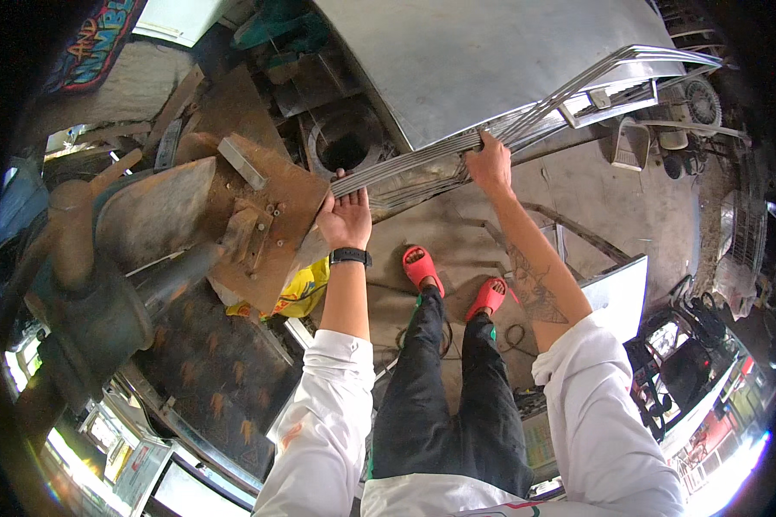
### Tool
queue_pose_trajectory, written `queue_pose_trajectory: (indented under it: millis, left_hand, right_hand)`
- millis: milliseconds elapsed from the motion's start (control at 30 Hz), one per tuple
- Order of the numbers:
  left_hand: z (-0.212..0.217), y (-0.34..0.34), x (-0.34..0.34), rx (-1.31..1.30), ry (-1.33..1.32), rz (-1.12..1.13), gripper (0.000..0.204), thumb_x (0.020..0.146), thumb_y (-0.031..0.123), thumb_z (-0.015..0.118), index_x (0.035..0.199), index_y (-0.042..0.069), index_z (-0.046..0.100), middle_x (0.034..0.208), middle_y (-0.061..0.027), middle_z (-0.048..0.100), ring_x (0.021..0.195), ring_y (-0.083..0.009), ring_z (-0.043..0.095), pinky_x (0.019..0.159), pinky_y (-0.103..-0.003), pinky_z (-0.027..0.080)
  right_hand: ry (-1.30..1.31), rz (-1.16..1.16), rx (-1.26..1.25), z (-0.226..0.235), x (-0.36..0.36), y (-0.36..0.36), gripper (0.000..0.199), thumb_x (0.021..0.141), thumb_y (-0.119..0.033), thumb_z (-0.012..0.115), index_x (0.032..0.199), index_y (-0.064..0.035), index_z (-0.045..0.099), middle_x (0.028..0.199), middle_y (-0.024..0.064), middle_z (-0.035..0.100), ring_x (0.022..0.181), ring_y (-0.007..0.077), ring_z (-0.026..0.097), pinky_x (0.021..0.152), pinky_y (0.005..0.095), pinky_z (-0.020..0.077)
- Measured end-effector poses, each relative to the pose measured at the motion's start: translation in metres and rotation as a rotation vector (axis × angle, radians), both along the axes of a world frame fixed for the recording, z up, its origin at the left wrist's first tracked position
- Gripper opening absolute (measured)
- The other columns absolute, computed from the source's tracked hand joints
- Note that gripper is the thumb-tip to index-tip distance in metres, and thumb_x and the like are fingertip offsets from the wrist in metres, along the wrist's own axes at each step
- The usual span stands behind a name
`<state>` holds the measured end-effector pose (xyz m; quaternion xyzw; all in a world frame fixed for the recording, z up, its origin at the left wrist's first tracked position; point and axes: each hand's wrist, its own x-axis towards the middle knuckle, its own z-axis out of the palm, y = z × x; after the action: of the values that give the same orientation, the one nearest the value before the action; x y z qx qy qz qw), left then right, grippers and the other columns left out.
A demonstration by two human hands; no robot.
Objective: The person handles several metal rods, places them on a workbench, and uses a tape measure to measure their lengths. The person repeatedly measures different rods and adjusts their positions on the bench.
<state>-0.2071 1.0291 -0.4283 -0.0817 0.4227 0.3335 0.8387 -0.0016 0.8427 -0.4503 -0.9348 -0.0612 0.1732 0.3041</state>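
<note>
Long, thin, silver-grey metal rods [414, 161] are running from 11 to 2 o'clock. Right hand [490, 164] is clamping them near mid-length; left hand [347, 220], palm up, is extending loosely spread fingers at the 11 o'clock ends. Probably stiff, sliding individually; wide-spaced holds advisable.

Colourful lettering [86, 53] on a dark sign [95, 41]

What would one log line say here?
left hand: palm up under metal rods | right hand: gripping rods | rusty plate: beside left hand
</note>
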Motion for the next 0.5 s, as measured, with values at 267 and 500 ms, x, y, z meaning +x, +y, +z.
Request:
queue_pose_trajectory:
  millis: [267,500]
  left_hand:
    - [-0.002,-0.012,-0.002,0.04,-0.049,-0.098,0.038,0.107,0.023,0.046,0.137,0.0,0.05,0.153,-0.014,0.047,0.142,-0.031,0.041,0.123,-0.051,0.03]
    - [0.008,-0.02,-0.011,0.047,0.044,-0.312,0.062,0.104,0.029,0.051,0.154,-0.002,0.03,0.161,-0.0183,0.036,0.148,-0.0336,0.035,0.123,-0.05,0.03]
  right_hand:
    - [0.218,-0.073,0.187,0.017,-0.036,-0.035,0.048,0.083,-0.031,0.073,0.118,0.0008,0.067,0.102,0.0191,0.075,0.1,0.0335,0.072,0.087,0.041,0.0538]
    - [0.5,-0.112,0.275,0.015,-0.153,-0.162,0.042,0.089,-0.034,0.07,0.114,-0.001,0.071,0.102,0.0191,0.075,0.097,0.0325,0.072,0.085,0.0401,0.054]
